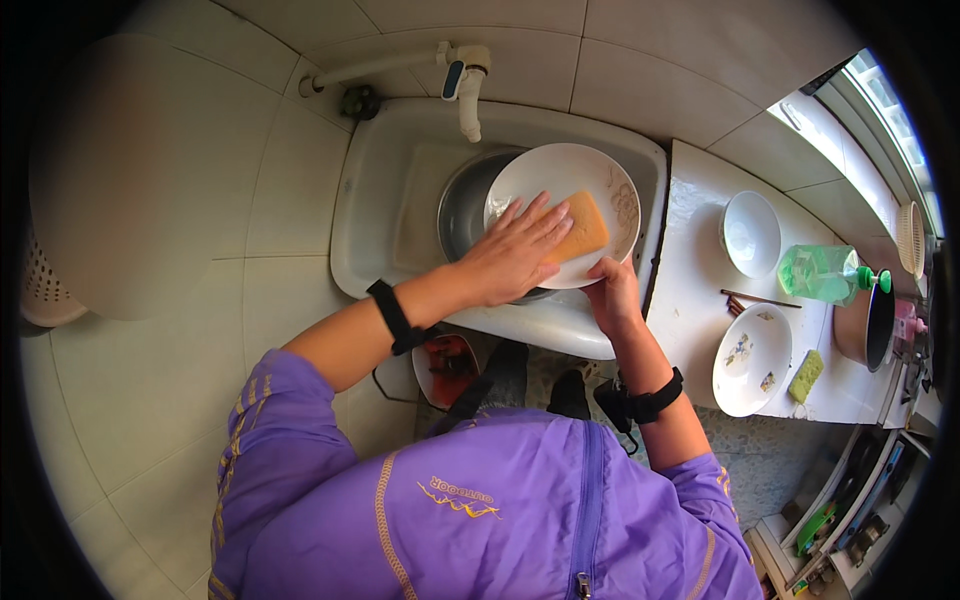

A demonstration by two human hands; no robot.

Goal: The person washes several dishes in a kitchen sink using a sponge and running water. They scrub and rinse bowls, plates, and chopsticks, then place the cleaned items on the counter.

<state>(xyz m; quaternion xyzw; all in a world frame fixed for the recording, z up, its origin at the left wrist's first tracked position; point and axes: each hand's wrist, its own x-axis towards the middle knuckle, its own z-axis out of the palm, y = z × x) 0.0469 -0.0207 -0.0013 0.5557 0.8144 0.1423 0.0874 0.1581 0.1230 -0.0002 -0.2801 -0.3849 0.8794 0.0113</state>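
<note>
A white plate (525,176) with a brown floral pattern is tilted over a round metal basin (461,206) in the white sink (397,262). My right hand (616,292) grips the plate's lower right rim, thumb on top and the other fingers mostly hidden beneath. Spread over an orange sponge (589,229), my left hand (517,251) presses it against the plate's inner face. The fingers cover the sponge's left part. A little whitish foam or glare shows near the left fingertips. Beyond the plate, a white plastic faucet (470,97) points down; no water is seen running from it.
On the white counter (686,300) at right are a white bowl (752,234), a patterned bowl (739,371), chopsticks (761,298), a green sponge (806,376), a green soap bottle (817,274) and a pot (855,326). A red-lined container (442,367) stands below the sink.
</note>
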